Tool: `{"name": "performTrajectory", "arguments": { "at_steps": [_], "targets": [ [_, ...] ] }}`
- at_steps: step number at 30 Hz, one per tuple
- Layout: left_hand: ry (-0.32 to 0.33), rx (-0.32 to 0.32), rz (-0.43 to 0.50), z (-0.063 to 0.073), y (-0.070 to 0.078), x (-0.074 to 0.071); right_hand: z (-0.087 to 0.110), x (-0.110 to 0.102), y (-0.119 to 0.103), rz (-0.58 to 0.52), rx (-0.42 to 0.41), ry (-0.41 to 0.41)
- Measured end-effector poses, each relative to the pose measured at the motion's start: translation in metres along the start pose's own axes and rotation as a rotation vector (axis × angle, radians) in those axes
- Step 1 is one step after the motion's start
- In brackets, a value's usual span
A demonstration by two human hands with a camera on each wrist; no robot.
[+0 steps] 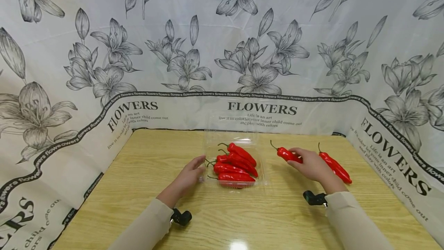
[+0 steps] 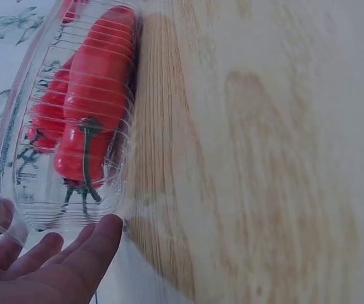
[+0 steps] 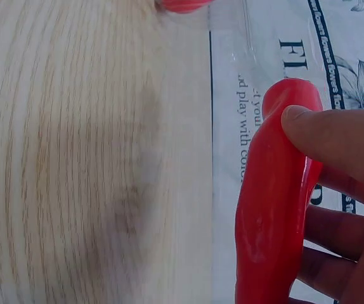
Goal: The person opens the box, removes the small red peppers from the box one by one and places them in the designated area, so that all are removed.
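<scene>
A clear plastic clamshell box (image 1: 261, 173) lies on the table, its lid (image 1: 230, 124) raised at the back. Several red chili peppers (image 1: 237, 169) with green stems fill it, stems pointing left. At the box's left end, my left hand (image 1: 189, 174) rests its straight fingers (image 2: 99, 244) against the ribbed wall, with one digit by the rim. To the right of the box, my right hand (image 1: 306, 163) holds a red chili pepper (image 3: 271, 202) between thumb and fingers, its stem pointing up and left. Another red chili pepper (image 1: 334, 167) lies on the table beyond that hand.
The light wood table (image 1: 138, 180) is closed in at the back and both sides by white flower-print cloth (image 1: 187, 119). A small black wrist camera sits on each sleeve. The raised lid stands near the back edge.
</scene>
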State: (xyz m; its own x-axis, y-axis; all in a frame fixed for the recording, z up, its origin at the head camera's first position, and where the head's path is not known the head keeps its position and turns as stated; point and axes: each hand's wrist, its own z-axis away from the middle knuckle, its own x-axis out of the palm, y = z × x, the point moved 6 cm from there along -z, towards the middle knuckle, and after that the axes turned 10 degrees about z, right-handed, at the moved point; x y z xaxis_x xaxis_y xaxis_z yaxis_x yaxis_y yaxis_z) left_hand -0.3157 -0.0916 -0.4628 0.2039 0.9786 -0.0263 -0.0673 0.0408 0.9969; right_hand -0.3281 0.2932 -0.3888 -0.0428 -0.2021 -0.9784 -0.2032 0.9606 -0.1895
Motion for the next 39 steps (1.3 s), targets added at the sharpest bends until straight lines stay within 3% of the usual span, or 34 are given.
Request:
{"name": "performTrajectory", "arguments": {
  "at_steps": [30,39],
  "targets": [
    [0.007,0.023,0.006,0.0,0.0,0.0,0.014,0.011,0.069,0.01,0.243,-0.047],
    [0.004,0.024,0.01,-0.001,0.0,0.0,0.021,0.009,0.078,0.051,0.306,-0.055]
  ]
}}
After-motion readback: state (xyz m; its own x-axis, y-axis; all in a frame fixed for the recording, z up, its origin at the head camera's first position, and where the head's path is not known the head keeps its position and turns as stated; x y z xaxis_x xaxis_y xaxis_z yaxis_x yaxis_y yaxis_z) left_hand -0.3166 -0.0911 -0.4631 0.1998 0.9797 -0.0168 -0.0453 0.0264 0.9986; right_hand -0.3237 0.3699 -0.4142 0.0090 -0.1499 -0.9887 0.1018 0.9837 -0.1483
